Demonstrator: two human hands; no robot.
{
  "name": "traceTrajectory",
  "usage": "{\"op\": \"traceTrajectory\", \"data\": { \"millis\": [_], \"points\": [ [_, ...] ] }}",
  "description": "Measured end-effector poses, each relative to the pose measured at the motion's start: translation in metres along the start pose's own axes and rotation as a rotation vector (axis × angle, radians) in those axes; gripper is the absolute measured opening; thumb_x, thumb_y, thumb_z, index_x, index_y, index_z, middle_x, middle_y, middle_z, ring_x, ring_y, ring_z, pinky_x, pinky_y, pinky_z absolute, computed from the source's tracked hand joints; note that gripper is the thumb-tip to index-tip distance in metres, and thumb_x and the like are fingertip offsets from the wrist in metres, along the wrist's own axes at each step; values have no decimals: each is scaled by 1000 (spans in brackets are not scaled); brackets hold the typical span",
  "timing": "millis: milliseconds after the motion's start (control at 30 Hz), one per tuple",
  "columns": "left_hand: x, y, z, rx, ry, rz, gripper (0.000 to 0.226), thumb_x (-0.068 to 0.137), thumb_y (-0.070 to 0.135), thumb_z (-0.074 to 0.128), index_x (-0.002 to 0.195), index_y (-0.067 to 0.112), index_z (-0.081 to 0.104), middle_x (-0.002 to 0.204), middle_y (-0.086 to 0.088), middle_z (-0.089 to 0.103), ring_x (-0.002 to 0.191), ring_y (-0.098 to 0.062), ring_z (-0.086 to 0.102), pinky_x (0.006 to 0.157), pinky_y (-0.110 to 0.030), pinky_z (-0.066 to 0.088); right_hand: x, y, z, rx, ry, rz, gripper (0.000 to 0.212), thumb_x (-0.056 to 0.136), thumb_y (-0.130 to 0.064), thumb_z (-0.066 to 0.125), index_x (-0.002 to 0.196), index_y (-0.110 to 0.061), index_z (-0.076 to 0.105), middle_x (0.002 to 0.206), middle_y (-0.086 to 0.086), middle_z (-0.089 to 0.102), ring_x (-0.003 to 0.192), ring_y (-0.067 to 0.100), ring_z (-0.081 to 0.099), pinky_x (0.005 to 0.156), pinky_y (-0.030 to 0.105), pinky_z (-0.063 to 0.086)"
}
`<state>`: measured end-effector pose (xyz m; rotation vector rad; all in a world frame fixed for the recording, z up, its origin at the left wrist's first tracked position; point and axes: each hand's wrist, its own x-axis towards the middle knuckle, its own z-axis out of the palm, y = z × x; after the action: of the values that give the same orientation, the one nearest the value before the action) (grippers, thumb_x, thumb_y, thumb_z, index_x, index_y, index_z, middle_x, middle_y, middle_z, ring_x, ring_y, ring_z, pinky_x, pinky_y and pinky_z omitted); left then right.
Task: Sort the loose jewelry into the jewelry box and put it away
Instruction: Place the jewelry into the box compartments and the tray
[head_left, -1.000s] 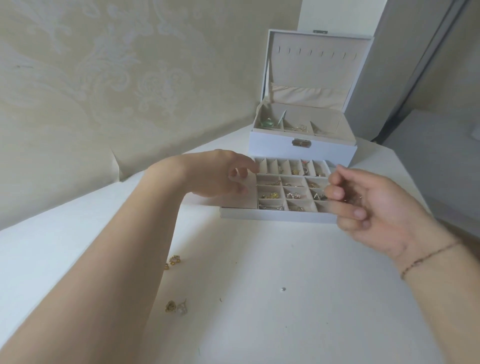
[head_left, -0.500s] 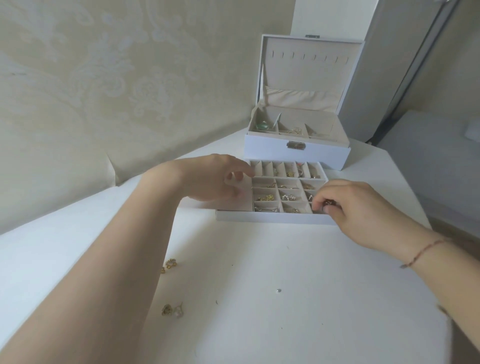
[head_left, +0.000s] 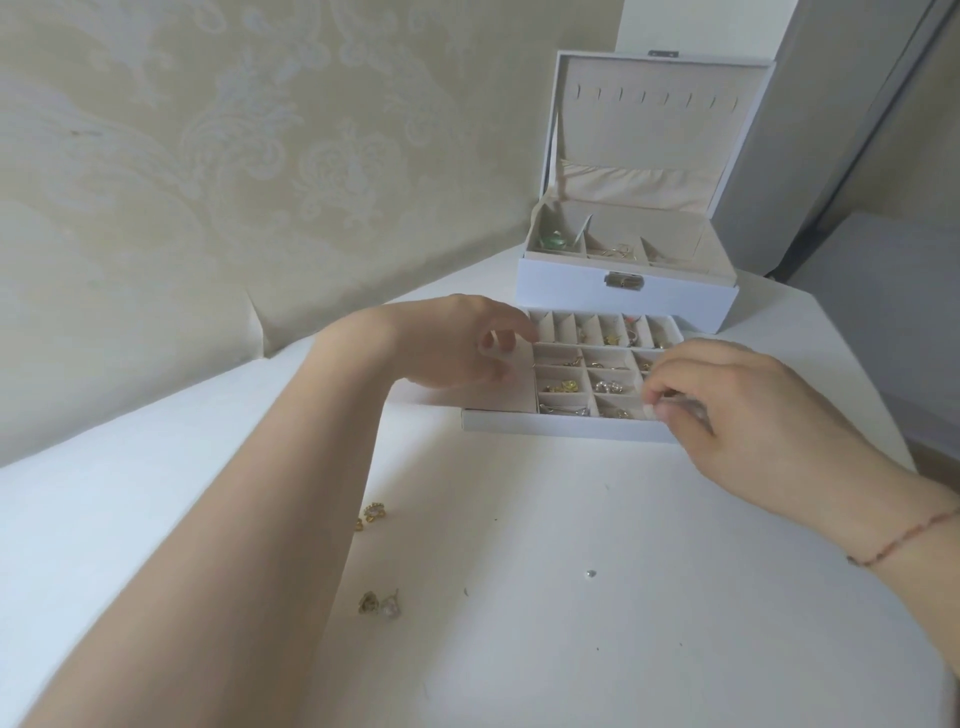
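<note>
A white jewelry box (head_left: 626, 299) stands open at the back of the white table, with a few pieces in its lower compartments. In front of it lies its divided tray (head_left: 561, 423), several cells holding gold and silver pieces. My left hand (head_left: 452, 345) rests on the tray's left padded end, fingers loosely curled and apart, holding nothing. My right hand (head_left: 737, 415) hovers at the tray's front right corner, fingertips pinched on something small and blurred. Loose gold earrings (head_left: 374, 512) and another pair (head_left: 380, 605) lie beside my left forearm. A tiny clear stone (head_left: 590, 573) lies nearer the middle.
A patterned wallpapered wall (head_left: 234, 182) runs along the table's left and back. A grey cabinet (head_left: 810, 130) stands behind the box on the right. The table's right edge (head_left: 883, 415) falls off just past my right hand.
My right hand has come down from above the tray to its front right corner, fingertips closing into a pinch. My left hand has barely moved.
</note>
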<state>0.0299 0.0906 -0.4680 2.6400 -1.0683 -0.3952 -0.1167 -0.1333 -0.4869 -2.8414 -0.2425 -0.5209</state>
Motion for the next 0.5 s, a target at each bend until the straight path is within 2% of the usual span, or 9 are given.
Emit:
{"op": "traceTrajectory", "data": {
  "millis": [67, 133, 200, 267, 300, 367, 433, 500],
  "points": [
    [-3, -1, -3, -24, -9, 3, 42, 94, 26, 60, 132, 42, 49, 121, 15, 55, 113, -9, 53, 102, -39, 44, -6, -42, -1, 145, -31, -116, 9, 86, -19, 62, 90, -25, 66, 95, -10, 62, 88, 11, 58, 82, 30, 46],
    [-9, -3, -9, -73, -11, 2, 42, 94, 25, 61, 131, 43, 50, 123, 15, 56, 113, -7, 56, 101, -39, 46, -13, -90, 8, 277, -265, -266, 19, 89, -35, 56, 106, -29, 61, 105, -11, 58, 95, 7, 53, 86, 30, 46],
    [-14, -4, -14, -104, 3, -1, 43, 94, 26, 62, 131, 44, 50, 124, 15, 57, 112, -7, 58, 101, -37, 47, -17, -130, 26, 288, -436, -398, 32, 92, -41, 53, 120, -25, 53, 114, -4, 50, 107, 17, 48, 88, 38, 47],
    [-15, -6, -16, -82, 19, -16, 44, 94, 28, 63, 132, 44, 50, 124, 16, 57, 112, -7, 58, 102, -37, 46, -19, -159, 44, 255, -470, -415, 38, 93, -37, 55, 125, -18, 48, 109, 4, 43, 111, 26, 42, 81, 42, 45],
    [-15, -7, -15, -60, 18, -29, 44, 93, 29, 63, 133, 43, 49, 124, 16, 56, 112, -7, 58, 102, -38, 46, -17, -169, 50, 241, -456, -412, 36, 93, -32, 56, 124, -15, 48, 101, 6, 39, 107, 29, 42, 74, 42, 43],
    [-14, -9, -14, -32, 5, -51, 45, 93, 31, 63, 134, 43, 49, 124, 16, 56, 112, -6, 57, 101, -39, 47, -14, -180, 56, 237, -476, -384, 20, 94, -20, 54, 112, -11, 52, 84, 3, 29, 91, 30, 45, 64, 38, 38],
    [-15, -10, -14, -34, 0, -57, 46, 93, 31, 63, 135, 43, 48, 125, 16, 55, 113, -6, 57, 100, -37, 47, -18, -178, 63, 336, -483, -305, 6, 97, -22, 44, 98, -17, 46, 75, -3, 27, 82, 22, 39, 70, 35, 36],
    [-15, -10, -14, -40, 0, -53, 46, 94, 30, 62, 134, 44, 47, 125, 17, 55, 113, -6, 56, 95, -30, 47, -22, -175, 64, 330, -426, -388, 6, 99, -27, 36, 95, -24, 38, 73, -11, 26, 81, 18, 37, 74, 31, 34]
  ]
}}
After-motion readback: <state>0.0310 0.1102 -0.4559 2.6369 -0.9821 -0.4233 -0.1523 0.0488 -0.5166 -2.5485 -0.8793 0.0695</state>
